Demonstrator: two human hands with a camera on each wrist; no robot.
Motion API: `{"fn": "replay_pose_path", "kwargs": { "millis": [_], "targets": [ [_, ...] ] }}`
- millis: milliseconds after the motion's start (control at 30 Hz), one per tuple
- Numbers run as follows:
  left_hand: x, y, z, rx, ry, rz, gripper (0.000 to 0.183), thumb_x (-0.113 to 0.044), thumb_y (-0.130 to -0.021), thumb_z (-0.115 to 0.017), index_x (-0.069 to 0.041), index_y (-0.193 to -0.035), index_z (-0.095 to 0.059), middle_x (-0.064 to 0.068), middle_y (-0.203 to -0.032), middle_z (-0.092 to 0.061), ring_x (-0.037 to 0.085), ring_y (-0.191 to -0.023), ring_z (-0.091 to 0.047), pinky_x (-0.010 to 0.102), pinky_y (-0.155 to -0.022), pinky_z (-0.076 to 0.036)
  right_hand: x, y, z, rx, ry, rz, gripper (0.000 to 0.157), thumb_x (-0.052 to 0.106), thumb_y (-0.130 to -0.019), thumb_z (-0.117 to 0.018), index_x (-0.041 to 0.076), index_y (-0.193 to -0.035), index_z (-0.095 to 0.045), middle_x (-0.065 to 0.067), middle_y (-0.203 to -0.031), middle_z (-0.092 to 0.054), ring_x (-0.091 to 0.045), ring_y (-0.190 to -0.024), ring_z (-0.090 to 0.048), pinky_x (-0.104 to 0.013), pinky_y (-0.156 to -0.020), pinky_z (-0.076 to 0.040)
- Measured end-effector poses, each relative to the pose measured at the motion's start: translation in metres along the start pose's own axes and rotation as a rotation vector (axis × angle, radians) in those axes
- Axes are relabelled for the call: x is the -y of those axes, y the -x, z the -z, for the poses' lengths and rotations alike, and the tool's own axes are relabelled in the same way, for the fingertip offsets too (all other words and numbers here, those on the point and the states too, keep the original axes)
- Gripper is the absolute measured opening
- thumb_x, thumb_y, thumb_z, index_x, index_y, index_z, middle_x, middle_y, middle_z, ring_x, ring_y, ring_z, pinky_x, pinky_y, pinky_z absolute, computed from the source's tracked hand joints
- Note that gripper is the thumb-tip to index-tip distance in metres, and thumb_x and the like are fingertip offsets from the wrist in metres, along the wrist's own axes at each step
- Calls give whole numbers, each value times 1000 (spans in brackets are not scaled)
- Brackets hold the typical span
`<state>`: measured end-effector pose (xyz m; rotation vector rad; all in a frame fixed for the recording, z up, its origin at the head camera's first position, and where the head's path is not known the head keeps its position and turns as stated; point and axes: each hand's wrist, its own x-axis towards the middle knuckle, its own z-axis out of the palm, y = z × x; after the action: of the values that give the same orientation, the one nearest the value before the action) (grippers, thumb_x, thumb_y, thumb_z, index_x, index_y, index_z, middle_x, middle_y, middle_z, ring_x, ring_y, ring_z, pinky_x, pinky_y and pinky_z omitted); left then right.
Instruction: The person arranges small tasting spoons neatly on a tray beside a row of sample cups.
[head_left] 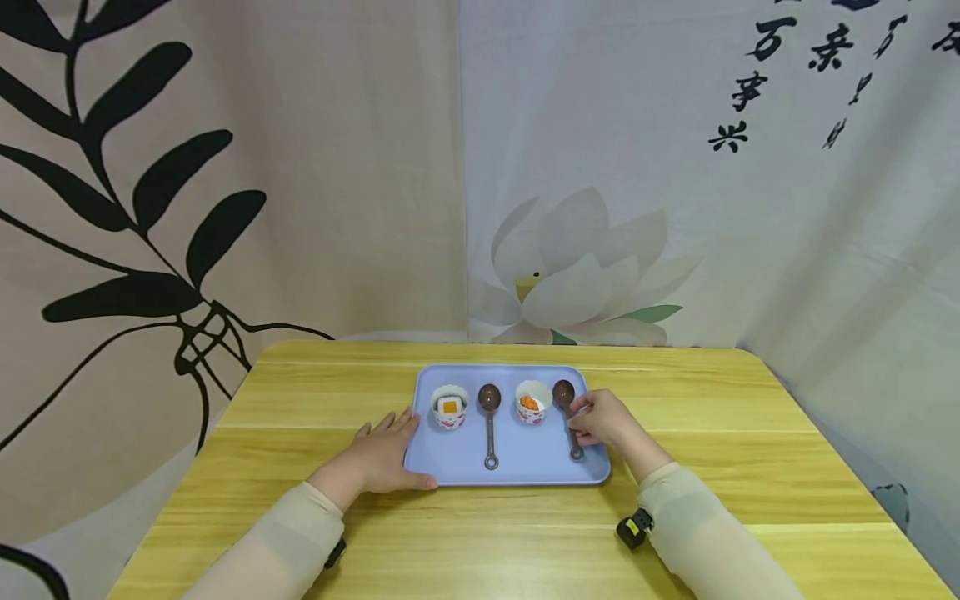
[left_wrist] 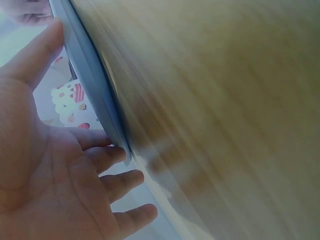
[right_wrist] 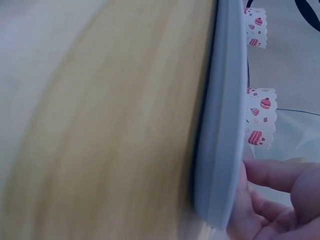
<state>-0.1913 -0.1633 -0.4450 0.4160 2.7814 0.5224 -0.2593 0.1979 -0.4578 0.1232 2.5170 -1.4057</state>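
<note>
A pale blue tray (head_left: 453, 467) holds two paper cups and two brown spoons. My left hand (head_left: 385, 457) lies along the tray's left edge, fingers spread and thumb at the front corner; the left wrist view shows its bare palm (left_wrist: 55, 175). With bent fingers, my right hand (head_left: 603, 418) pinches the handle of the right spoon (head_left: 564, 392), whose bowl points away from me, slightly slanted. The other spoon (head_left: 490, 398) lies between the cups. The left cup (head_left: 450, 422) contains a white and yellow piece, the right cup (head_left: 532, 414) small orange pieces.
The tray stands on a wood-grain table (head_left: 337, 392), near its far edge. Behind it hang a printed curtain (head_left: 360, 167) with dark leaves and a paler one (head_left: 600, 125) with a lotus and characters. Dark wrist devices (head_left: 634, 528) sit at both sleeves.
</note>
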Motion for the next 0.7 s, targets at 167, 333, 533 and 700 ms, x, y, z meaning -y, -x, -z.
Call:
{"fn": "replay_pose_path", "kwargs": {
  "millis": [167,333,533,700],
  "targets": [
    [0,0,0,3,0,-1,114,-62,-77,-77,6,-154,-28,23,-162,-24,50,-146,-21,71,-113,-13,1,1,0,-1,-7,-21,23,-11,-86,-67,-11,-108,-60,-12,-76,-59,-17,-61,-61,-31,-58,-60],
    [1,0,0,5,2,-3,114,-63,-77,-77,6,-154,-28,23,-162,-23,50,-147,-20,71,-113,-12,1,0,-2,-9,-11,-33,22,-11,-85,-69,-10,-106,-60,-12,-74,-59,-17,-60,-61,-31,-57,-60],
    [2,0,-1,5,1,-7,115,-64,-77,-77,6,-154,-28,22,-162,-23,50,-147,-20,70,-113,-12,2,0,-4,-15,4,-42,19,-11,-85,-70,-8,-101,-60,-11,-72,-59,-16,-58,-61,-30,-57,-59],
    [3,-1,-2,0,4,-12,115,-64,-76,-77,6,-154,-29,23,-162,-23,50,-146,-20,71,-113,-12,4,3,-3,-12,35,-55,17,-9,-86,-70,-7,-100,-61,-12,-73,-61,-16,-59,-63,-30,-58,-60]
  ]
}}
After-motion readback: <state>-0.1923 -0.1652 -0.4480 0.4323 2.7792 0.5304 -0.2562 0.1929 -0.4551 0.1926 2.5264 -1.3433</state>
